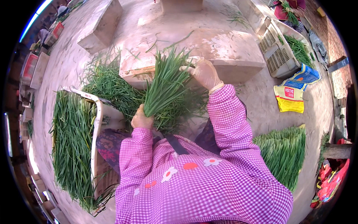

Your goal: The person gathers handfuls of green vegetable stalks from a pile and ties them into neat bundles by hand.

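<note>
A bunch of long green leaves (166, 84) fans upward from my left hand (143, 117), which is closed round its lower end. My gloved right hand (203, 72) is at the upper right of the bunch, fingers curled among the tips; what they pinch is too small to make out. A loose pile of greens (110, 80) lies beneath and left of the bunch, against a low concrete block (227, 48). At my left, a pale plastic crate (97, 123) is packed with long greens (71, 142). Neatly lined-up greens (279, 153) stand at my lower right.
More concrete blocks (97, 26) stand ahead. At right are a crate of greens (276, 48), a yellow-and-blue sack (289, 97), red bags (333, 175) and a co-worker (289, 9) holding greens. Other people (61, 11) and red crates (28, 67) are at far left.
</note>
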Motion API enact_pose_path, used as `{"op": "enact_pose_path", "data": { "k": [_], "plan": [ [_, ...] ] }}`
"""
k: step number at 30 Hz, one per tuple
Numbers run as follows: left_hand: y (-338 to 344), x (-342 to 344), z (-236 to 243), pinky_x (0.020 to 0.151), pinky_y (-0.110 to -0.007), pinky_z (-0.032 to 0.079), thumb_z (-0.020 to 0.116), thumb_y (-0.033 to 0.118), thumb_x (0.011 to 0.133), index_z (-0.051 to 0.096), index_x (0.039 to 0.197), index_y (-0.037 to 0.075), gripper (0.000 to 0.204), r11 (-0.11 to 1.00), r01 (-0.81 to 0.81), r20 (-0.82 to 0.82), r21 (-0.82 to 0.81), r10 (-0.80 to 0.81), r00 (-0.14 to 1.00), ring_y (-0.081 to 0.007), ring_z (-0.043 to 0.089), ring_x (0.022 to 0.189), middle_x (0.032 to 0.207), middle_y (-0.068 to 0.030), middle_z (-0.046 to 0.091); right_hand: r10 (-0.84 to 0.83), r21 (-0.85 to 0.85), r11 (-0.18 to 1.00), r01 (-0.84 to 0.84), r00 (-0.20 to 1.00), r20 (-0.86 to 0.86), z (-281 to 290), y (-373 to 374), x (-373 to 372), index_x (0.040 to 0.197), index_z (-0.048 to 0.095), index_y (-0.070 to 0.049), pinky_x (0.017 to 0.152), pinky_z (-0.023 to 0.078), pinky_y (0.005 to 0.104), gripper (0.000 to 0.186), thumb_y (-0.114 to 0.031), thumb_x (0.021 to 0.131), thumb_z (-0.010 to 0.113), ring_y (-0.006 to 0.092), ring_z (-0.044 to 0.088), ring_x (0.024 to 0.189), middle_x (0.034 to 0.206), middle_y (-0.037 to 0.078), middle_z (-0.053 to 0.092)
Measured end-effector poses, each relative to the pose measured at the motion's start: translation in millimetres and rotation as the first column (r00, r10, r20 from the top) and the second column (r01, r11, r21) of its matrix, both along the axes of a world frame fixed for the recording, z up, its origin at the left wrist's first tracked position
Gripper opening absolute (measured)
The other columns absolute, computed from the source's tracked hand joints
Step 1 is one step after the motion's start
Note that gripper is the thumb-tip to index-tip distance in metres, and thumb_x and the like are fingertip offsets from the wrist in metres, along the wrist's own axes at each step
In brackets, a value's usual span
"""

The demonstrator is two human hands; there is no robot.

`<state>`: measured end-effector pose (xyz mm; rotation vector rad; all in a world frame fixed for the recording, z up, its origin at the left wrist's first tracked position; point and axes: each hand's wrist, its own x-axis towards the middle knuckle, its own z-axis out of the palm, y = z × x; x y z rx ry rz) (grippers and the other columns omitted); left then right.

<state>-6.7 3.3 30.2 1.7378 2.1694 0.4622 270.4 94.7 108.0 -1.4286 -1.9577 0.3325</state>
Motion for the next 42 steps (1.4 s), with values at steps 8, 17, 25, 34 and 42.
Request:
{"op": "enact_pose_path", "data": {
  "k": [8,17,25,34,42],
  "plan": [
    [2,-3,-10,0.074,-0.043,0.052,0.070,0.025,0.076,0.063,0.108,0.022,0.033,0.984,0.058,0.008,0.166,-0.060,0.998,-0.0341,0.066,0.085,0.090,-0.0105,0.069,-0.124,-0.061,0.992,0.109,0.926,-0.355,-13,-2,-9,0.091,0.069,-0.001,0.077,0.049,0.0422,0.032,-0.032,0.089,0.060,0.0386,0.063,0.081,0.085,0.022,0.067],
    [0,-5,-1,0.075,-0.044,0.051,0.069,0.020,0.074,0.062,0.104,0.020,0.031,0.983,0.020,-0.023,0.184,-0.016,1.000,-0.0338,0.065,0.084,0.092,-0.0091,0.068,-0.148,-0.040,0.979,0.199,0.565,-0.811,10,4,31,0.095,0.071,-0.002,0.072,0.048,0.0263,0.015,-0.013,0.091,0.062,0.0080,0.060,0.076,0.084,0.004,0.069],
    [5,-9,14,0.076,-0.045,0.050,0.068,0.019,0.073,0.061,0.103,0.017,0.030,0.979,-0.012,-0.040,0.202,0.020,0.999,-0.0344,0.064,0.084,0.094,-0.0090,0.067,0.169,0.022,0.986,-0.168,0.985,-0.041,24,-15,12,0.094,0.072,-0.006,0.077,0.049,0.0321,0.021,-0.025,0.088,0.064,0.0228,0.064,0.083,0.087,0.012,0.068],
    [28,-31,49,0.076,-0.043,0.049,0.072,0.019,0.070,0.058,0.108,0.019,0.040,0.908,0.205,-0.351,0.365,-0.070,0.934,-0.0281,0.064,0.087,0.089,-0.0048,0.063,-0.053,0.075,0.992,0.101,0.877,-0.478,3,-5,-6,0.103,0.069,-0.004,0.075,0.051,0.0328,0.018,-0.013,0.087,0.065,0.0209,0.066,0.082,0.092,0.013,0.069],
    [47,-85,86,0.071,-0.043,0.050,0.071,0.014,0.070,0.059,0.108,0.018,0.040,0.857,0.290,-0.454,0.426,-0.075,0.888,-0.0302,0.064,0.082,0.088,-0.0057,0.063,-0.093,-0.090,0.995,0.032,0.546,-0.833,8,2,21,0.105,0.068,0.000,0.074,0.049,0.0265,0.022,-0.016,0.094,0.059,0.0119,0.063,0.082,0.094,0.006,0.070]
  ]
}}
